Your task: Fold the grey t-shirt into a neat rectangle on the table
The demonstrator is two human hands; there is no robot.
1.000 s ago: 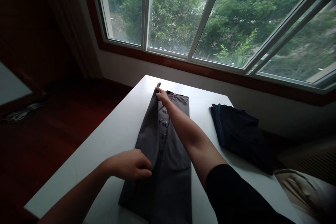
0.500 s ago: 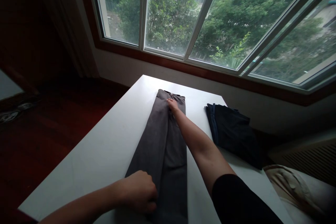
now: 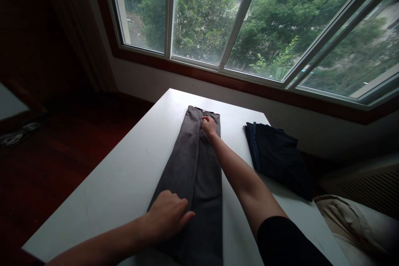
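A pair of grey trousers [image 3: 179, 162], folded lengthwise, lies along the white table [image 3: 118, 174] with its waistband at the far end. Close to the waistband my right hand [image 3: 209, 125] is closed, its fingertips pinching the upper layer of cloth. My left hand [image 3: 168, 216] rests palm down over the lower left part of the legs. Its thumb stands apart from the fingers, whose tips are partly hidden under the hand. The bottom of the trouser legs runs out of view.
A folded dark navy garment [image 3: 277, 158] sits at the table's right edge. Beyond that edge is a beige cloth item [image 3: 346, 220]. The wall and window [image 3: 202, 16] stand behind the table. Cables [image 3: 18, 133] lie on the dark red floor at left.
My right hand has shifted slightly right, its fingers now more curled at the cloth. My left hand has moved a little forward, with its thumb spread away from the fingers.
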